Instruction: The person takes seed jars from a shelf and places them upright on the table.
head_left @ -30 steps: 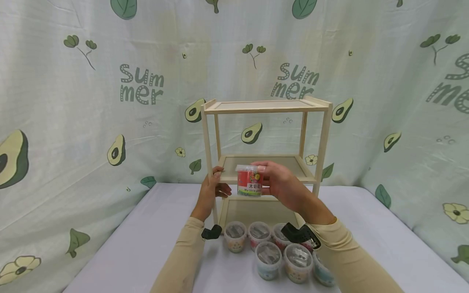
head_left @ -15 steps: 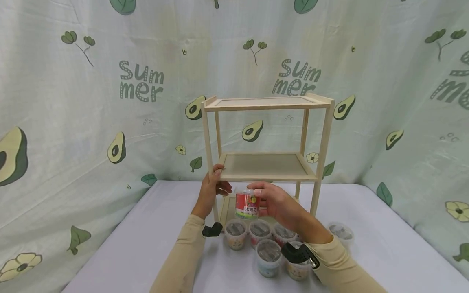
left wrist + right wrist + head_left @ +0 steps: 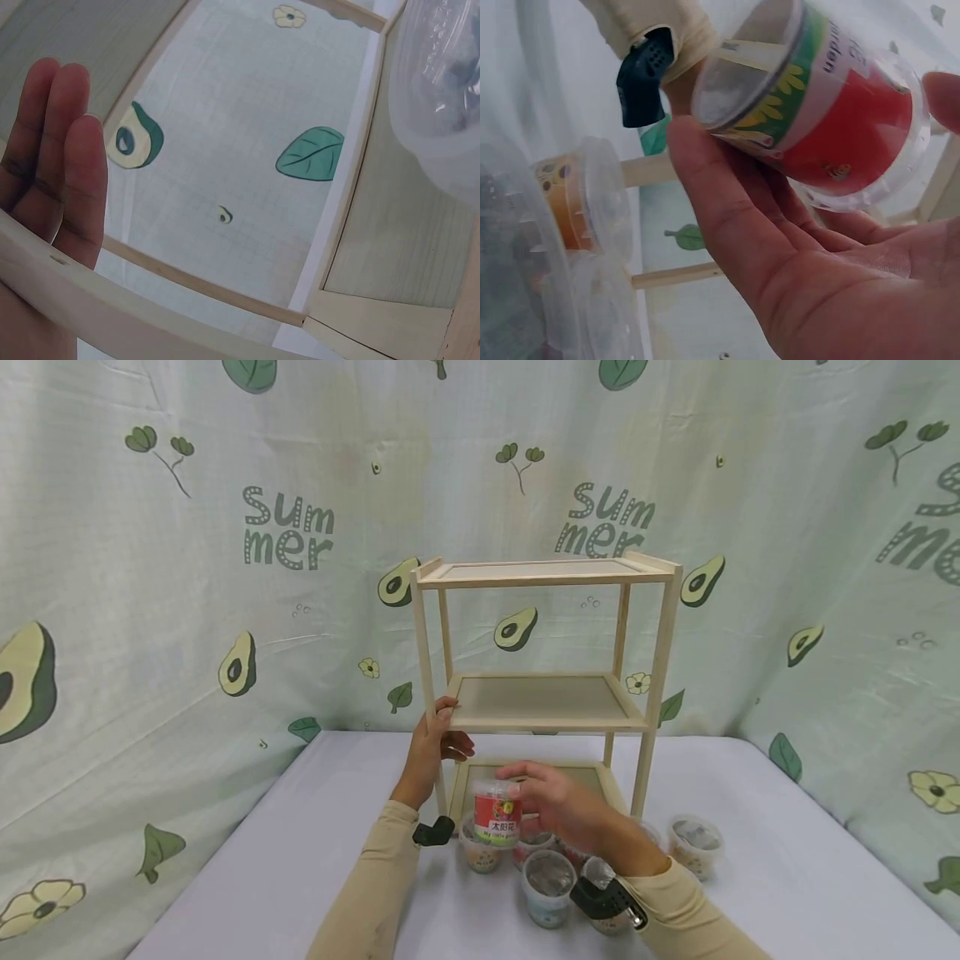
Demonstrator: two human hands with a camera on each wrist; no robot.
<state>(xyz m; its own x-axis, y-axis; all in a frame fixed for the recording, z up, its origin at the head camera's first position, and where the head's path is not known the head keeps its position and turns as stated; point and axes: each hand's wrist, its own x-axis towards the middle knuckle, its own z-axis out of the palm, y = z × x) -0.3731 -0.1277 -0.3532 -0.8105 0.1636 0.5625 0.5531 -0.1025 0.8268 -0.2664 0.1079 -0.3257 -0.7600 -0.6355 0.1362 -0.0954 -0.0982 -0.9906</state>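
My right hand (image 3: 562, 806) holds a clear lidded plastic cup (image 3: 495, 822) with a red and green "My little garden" label, low in front of the rack. It overlaps a cup (image 3: 480, 860) on the table in the head view. In the right wrist view, thumb and fingers lie around the held cup (image 3: 855, 135). At the left front post of a pale wooden shelf rack (image 3: 551, 725), my left hand (image 3: 427, 756) grips at middle-shelf height. Its fingers (image 3: 82, 157) reach past the post in the left wrist view.
Several similar cups stand before the rack, among them a blue-labelled cup (image 3: 547, 897); some are partly hidden by my right arm. Another cup (image 3: 695, 843) stands farther right on the white table (image 3: 285, 852). A printed curtain (image 3: 337, 635) hangs behind.
My right hand has lowered the cup from middle-shelf height to just above the table cups, and slightly left. A cup at the right has come into view past the sleeve. My left hand stays put.
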